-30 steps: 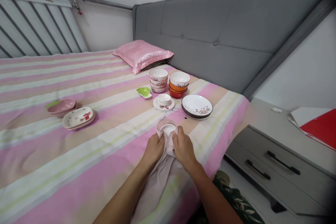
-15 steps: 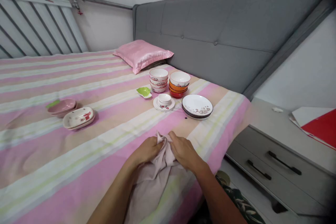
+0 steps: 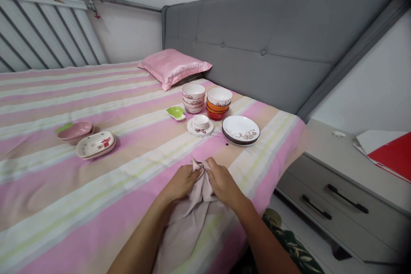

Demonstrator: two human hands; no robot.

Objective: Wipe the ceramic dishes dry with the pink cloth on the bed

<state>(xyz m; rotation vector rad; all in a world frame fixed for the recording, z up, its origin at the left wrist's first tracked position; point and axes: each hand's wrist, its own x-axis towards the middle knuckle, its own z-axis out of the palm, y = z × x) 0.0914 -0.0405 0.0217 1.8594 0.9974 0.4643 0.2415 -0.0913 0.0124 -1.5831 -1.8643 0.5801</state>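
At six o'clock on the striped pink-and-cream bed (image 3: 122,188), both grips are narrow: left hand (image 3: 181,184) and right hand (image 3: 224,183) pinch a bunched, dusty-pink fabric cloth (image 3: 188,227). Beyond, round white, orange and red ceramic bowls (image 3: 219,106) at twelve and dark-edged white plates (image 3: 239,128) at one are already stacked. The cloth is not yet set down; whether it hides a dish, I cannot tell.

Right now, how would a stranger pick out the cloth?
Find the grey headboard, then the striped bed before it. On the bed's near side, the left hand and right hand grip the cloth. It is crumpled and plain dull pink, unlike the bed's stripes.
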